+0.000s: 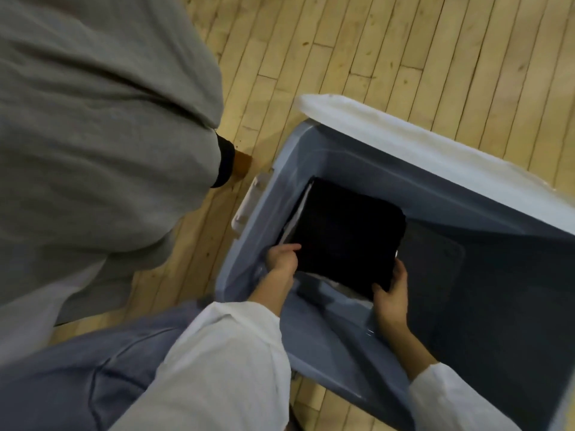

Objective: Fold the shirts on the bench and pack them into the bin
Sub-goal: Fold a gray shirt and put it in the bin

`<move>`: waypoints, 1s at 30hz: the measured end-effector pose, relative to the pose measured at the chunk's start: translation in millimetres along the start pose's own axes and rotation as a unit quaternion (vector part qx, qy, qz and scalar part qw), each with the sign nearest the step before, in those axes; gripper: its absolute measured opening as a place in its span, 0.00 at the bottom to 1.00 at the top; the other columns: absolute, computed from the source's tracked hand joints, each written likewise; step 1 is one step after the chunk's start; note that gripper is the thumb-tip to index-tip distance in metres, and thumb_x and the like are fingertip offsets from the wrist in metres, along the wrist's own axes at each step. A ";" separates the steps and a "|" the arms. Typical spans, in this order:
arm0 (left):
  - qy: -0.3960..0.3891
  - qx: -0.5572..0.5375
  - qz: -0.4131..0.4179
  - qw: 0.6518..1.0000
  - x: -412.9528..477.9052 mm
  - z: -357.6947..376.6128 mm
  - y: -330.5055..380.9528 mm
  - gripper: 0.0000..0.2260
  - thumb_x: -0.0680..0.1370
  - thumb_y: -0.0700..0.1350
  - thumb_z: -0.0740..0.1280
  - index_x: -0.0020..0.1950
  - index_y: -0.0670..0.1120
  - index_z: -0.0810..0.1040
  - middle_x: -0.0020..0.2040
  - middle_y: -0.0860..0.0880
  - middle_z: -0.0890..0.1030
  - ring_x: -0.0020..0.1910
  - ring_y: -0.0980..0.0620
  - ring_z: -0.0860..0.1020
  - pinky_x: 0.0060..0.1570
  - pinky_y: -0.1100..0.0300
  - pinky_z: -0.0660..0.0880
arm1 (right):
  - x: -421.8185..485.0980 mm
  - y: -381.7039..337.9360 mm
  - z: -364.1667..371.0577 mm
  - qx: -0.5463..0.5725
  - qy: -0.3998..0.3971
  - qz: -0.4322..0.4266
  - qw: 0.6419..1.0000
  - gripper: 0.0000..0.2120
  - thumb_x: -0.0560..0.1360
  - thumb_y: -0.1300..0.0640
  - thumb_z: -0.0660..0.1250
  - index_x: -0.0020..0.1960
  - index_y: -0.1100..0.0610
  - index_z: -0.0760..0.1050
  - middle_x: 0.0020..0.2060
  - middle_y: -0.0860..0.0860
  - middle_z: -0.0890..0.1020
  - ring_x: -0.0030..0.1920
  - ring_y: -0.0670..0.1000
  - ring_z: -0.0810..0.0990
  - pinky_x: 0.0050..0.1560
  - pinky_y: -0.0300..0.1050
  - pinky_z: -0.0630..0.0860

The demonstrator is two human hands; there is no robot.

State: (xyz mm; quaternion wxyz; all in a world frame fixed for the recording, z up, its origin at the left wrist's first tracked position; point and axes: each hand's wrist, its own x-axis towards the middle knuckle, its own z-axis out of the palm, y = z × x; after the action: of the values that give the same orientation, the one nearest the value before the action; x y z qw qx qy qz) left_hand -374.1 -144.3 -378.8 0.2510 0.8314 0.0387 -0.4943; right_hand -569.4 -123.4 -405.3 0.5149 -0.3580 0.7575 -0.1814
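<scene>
A grey-blue plastic bin [451,194] stands open on the pale wooden plank floor [404,42], with its white lid [435,150] lying along the far rim. A pale latch handle [249,200] sits on the bin's left end.

Inside, a folded black shirt [345,234] lies in the left part of the bin, against the left wall. It rests on a white layer [342,286] whose edges show along the shirt's left and near sides; what that layer is cannot be told. The right part of the bin floor is bare dark plastic.

Both hands reach down into the bin from the near side, in white sleeves [224,362]. The left hand [281,259] is at the shirt's near left corner, with its fingers curled onto the edge of the cloth and the thumb on top. The right hand [390,293] is at the near right corner, with its fingers closed round the shirt's edge and the thumb on the near side.

A large spread of grey fabric [93,135] fills the far left of the view, and blue denim [77,377] shows at the near left.
</scene>
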 end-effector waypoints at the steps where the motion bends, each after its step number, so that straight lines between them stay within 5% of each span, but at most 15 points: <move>1: 0.038 -0.013 0.021 0.999 0.1 1.9 -0.5 0.18 0.74 0.26 0.55 0.53 0.37 0.82 0.57 0.37 0.80 0.57 0.39 0.77 0.58 0.53 0.73 | -3.4 -0.6 1.8 0.011 0.008 -0.013 1.000 0.33 0.74 0.69 0.62 0.74 0.49 0.57 0.69 0.54 0.68 0.67 0.53 0.69 0.68 0.53 0.67; 4: 0.112 0.014 0.060 0.992 -4.7 11.0 -1.0 0.15 0.73 0.28 0.60 0.54 0.39 0.80 0.57 0.39 0.79 0.58 0.39 0.76 0.60 0.51 0.73 | -15.4 -2.4 9.4 -0.003 0.000 -0.035 0.999 0.34 0.74 0.67 0.63 0.74 0.45 0.57 0.68 0.54 0.67 0.65 0.54 0.70 0.65 0.56 0.70; 7: 0.114 0.193 0.114 0.968 -1.6 11.3 -8.7 0.14 0.74 0.33 0.62 0.58 0.41 0.78 0.64 0.41 0.72 0.62 0.39 0.72 0.63 0.47 0.69 | -13.5 -4.4 17.1 -0.146 0.058 -0.032 0.987 0.33 0.73 0.68 0.63 0.75 0.55 0.57 0.72 0.59 0.60 0.68 0.61 0.66 0.66 0.58 0.67; 10: 0.095 0.455 0.253 0.849 -3.6 3.8 -19.8 0.14 0.77 0.37 0.59 0.62 0.43 0.75 0.67 0.43 0.67 0.65 0.42 0.67 0.66 0.51 0.65 | -2.4 -20.1 29.7 -0.209 0.126 -0.155 0.957 0.30 0.72 0.68 0.65 0.73 0.62 0.61 0.73 0.63 0.60 0.72 0.63 0.60 0.72 0.55 0.60; 12: 0.029 0.574 0.342 0.743 -7.4 3.1 -25.2 0.16 0.78 0.37 0.58 0.65 0.44 0.71 0.68 0.43 0.65 0.65 0.44 0.66 0.65 0.52 0.63 | 4.5 -24.1 42.4 -0.273 0.078 -0.257 0.924 0.30 0.73 0.65 0.67 0.73 0.63 0.61 0.73 0.63 0.60 0.74 0.62 0.58 0.73 0.54 0.56; 14: -0.062 0.644 0.315 0.694 -7.9 4.0 -29.4 0.20 0.77 0.38 0.60 0.70 0.44 0.66 0.71 0.42 0.60 0.68 0.42 0.63 0.67 0.50 0.62 | 9.0 -17.7 51.7 -0.363 -0.001 -0.247 0.899 0.33 0.77 0.55 0.65 0.76 0.60 0.55 0.76 0.60 0.54 0.76 0.61 0.51 0.75 0.54 0.49; 17: -0.164 0.667 0.208 0.696 -6.2 3.6 -23.3 0.28 0.78 0.39 0.61 0.76 0.46 0.56 0.77 0.44 0.48 0.74 0.39 0.54 0.71 0.42 0.57 | 18.3 0.4 51.2 -0.480 -0.077 -0.139 0.863 0.37 0.79 0.40 0.54 0.78 0.56 0.42 0.77 0.57 0.43 0.77 0.57 0.41 0.75 0.53 0.40; 20: -0.205 0.668 0.185 0.691 -14.0 1.1 -4.4 0.25 0.79 0.42 0.59 0.76 0.46 0.58 0.77 0.42 0.50 0.73 0.38 0.57 0.70 0.43 0.59 | 22.9 -19.5 46.1 -0.486 -0.130 -0.071 0.861 0.37 0.79 0.39 0.55 0.78 0.56 0.43 0.77 0.57 0.43 0.77 0.57 0.41 0.75 0.52 0.41; 24: -0.193 0.557 0.206 0.781 -41.5 -5.7 30.7 0.18 0.82 0.47 0.55 0.70 0.42 0.68 0.69 0.39 0.66 0.63 0.38 0.71 0.62 0.47 0.69 | 5.6 -84.8 40.9 -0.251 -0.142 -0.007 0.958 0.27 0.80 0.46 0.56 0.74 0.61 0.60 0.70 0.61 0.66 0.68 0.60 0.68 0.67 0.52 0.66; 27: -0.121 0.451 0.279 0.839 -81.5 -40.0 81.1 0.14 0.82 0.45 0.54 0.60 0.39 0.75 0.60 0.38 0.75 0.55 0.39 0.76 0.53 0.48 0.74 | -39.8 -157.8 47.3 -0.133 -0.193 -0.068 0.970 0.18 0.82 0.53 0.56 0.65 0.63 0.71 0.58 0.60 0.78 0.51 0.53 0.75 0.50 0.43 0.69; 30: -0.041 0.335 0.356 0.871 -123.5 -84.5 125.5 0.11 0.81 0.42 0.56 0.55 0.37 0.75 0.56 0.37 0.75 0.54 0.38 0.75 0.52 0.48 0.73 | -88.4 -225.2 61.5 0.004 -0.223 -0.107 0.969 0.13 0.82 0.54 0.55 0.57 0.60 0.74 0.46 0.55 0.79 0.46 0.53 0.77 0.40 0.42 0.73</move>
State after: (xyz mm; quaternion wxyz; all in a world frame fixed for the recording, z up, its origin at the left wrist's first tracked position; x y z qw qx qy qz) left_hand -329.9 -192.4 -194.7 0.1179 0.8018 -0.4386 -0.3885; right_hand -414.5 -205.9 -227.8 0.6500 -0.4661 0.5801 -0.1541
